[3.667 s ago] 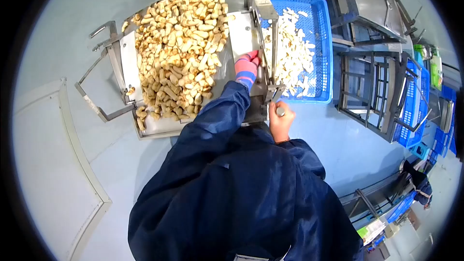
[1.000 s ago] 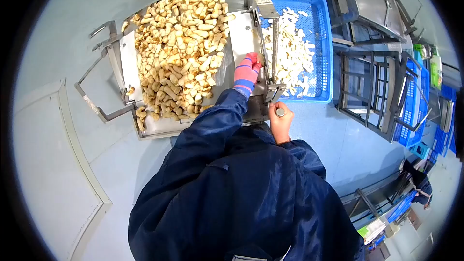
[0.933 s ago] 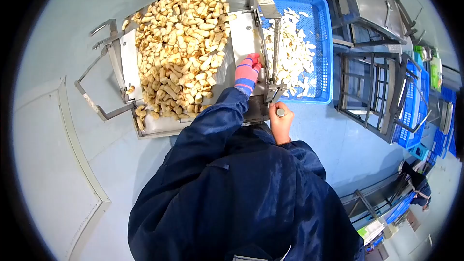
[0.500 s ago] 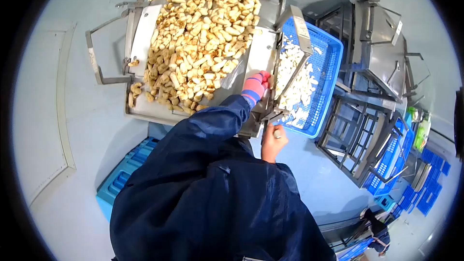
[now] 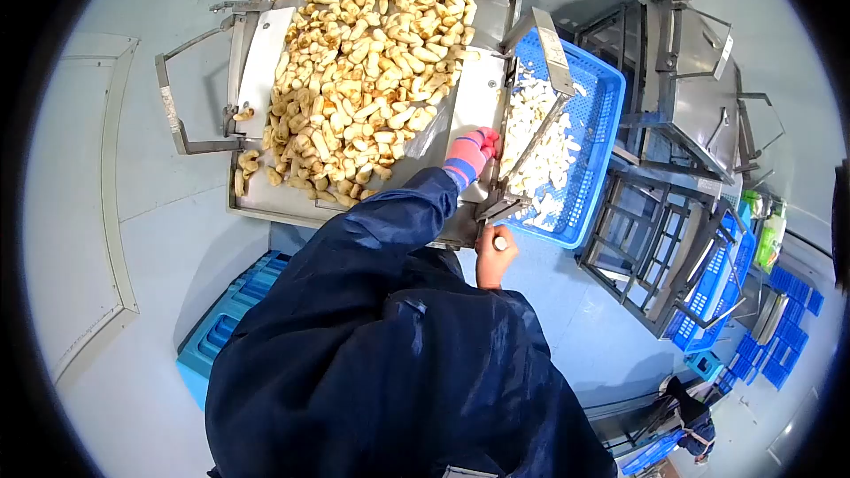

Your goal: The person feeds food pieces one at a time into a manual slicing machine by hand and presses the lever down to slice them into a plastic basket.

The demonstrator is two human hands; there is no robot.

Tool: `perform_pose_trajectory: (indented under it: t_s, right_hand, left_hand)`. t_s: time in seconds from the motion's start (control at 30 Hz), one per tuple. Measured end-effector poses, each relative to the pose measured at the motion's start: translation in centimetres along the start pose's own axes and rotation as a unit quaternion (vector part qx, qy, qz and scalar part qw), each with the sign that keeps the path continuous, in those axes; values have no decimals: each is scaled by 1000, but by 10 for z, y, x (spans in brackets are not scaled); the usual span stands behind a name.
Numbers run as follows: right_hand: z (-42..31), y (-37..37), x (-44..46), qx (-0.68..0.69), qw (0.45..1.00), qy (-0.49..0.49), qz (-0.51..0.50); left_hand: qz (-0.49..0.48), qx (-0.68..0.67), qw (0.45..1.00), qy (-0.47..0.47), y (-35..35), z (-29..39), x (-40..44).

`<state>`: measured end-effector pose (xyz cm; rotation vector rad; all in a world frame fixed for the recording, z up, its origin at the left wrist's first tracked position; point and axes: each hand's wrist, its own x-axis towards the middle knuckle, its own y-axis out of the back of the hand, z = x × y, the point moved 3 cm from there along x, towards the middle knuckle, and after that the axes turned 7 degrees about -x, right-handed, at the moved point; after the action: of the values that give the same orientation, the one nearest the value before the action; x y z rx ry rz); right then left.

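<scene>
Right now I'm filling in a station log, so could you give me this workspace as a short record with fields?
Left hand: pink-and-blue striped glove, fingers curled at the flat white board; anything held is unclear
Right hand: bare hand, closed around a round-ended metal handle
Tray: shallow steel tray, heaped with stubby cream-and-brown pieces
Crate: blue perforated plastic crate, right of the tray, holding smaller pale pieces
</scene>
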<state>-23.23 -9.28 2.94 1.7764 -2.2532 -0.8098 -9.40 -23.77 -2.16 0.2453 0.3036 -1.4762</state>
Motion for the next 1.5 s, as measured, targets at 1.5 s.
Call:
perform_pose_trajectory:
  t_s: [1.5]
  right_hand:
    - [-59,17,3,-28,998,42,32]
  left_hand:
    - [-7,216,975,-46,1,-4,10]
